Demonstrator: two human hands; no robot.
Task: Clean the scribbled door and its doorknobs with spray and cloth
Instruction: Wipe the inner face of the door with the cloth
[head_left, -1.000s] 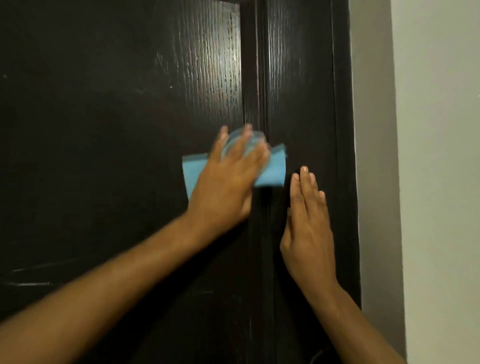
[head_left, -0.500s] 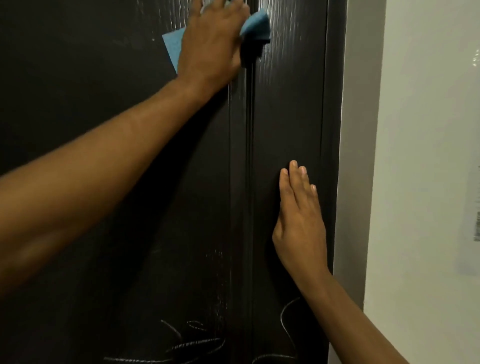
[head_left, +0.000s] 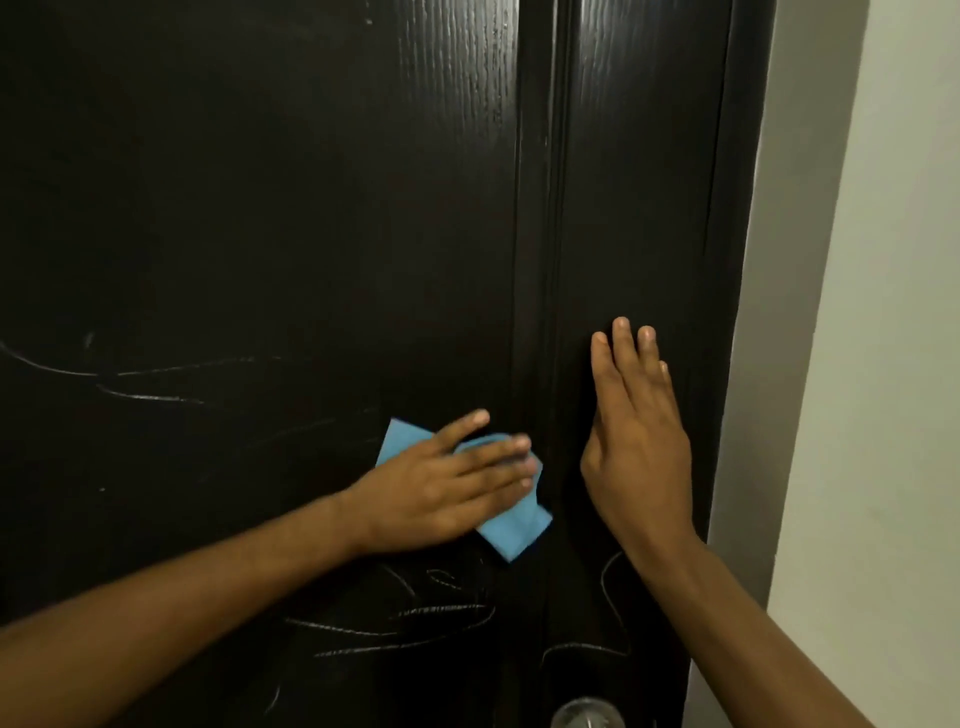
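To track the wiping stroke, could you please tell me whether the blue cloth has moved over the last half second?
Yes. The folded blue cloth moved down the black door, closer to the chalk scribbles.

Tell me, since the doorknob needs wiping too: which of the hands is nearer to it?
Right. The right hand rests flat on the door above the doorknob; the left hand, pressing the blue cloth, is up-left, slightly farther.

Doorknob (head_left: 588, 714) cut off by bottom edge.
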